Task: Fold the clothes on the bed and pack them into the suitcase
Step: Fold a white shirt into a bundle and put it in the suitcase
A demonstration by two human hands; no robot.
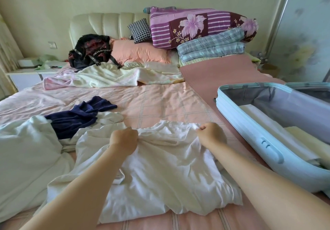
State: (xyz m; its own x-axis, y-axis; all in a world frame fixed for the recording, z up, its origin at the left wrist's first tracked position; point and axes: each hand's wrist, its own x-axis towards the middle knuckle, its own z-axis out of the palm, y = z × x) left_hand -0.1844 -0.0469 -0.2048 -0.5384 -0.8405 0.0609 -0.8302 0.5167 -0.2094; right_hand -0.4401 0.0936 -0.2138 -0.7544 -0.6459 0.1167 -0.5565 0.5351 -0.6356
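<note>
Your left hand point(123, 140), at lower centre of the frame, has its fingers curled and grips a bunch of fabric on the shirt point(160, 172), just left of the collar. Your right hand point(210, 134), right of centre, pinches the collar edge between thumb and fingers. The shirt is white and lies spread but wrinkled on the bed point(160, 101) in the lower middle of the frame, collar toward the top. The suitcase point(241, 131), light blue, lies open on the bed at the right edge of the frame, just beside the shirt; it holds pale folded pieces point(264, 122). A navy garment point(80, 117) lies crumpled at centre left, touching a second white garment point(26, 149) that fills the lower left. At the top of the frame, against the headboard, note a black backpack point(91, 51), a peach pillow point(139, 51), a purple flowered quilt point(196, 26) and, under it, a plaid blanket point(210, 47).
</note>
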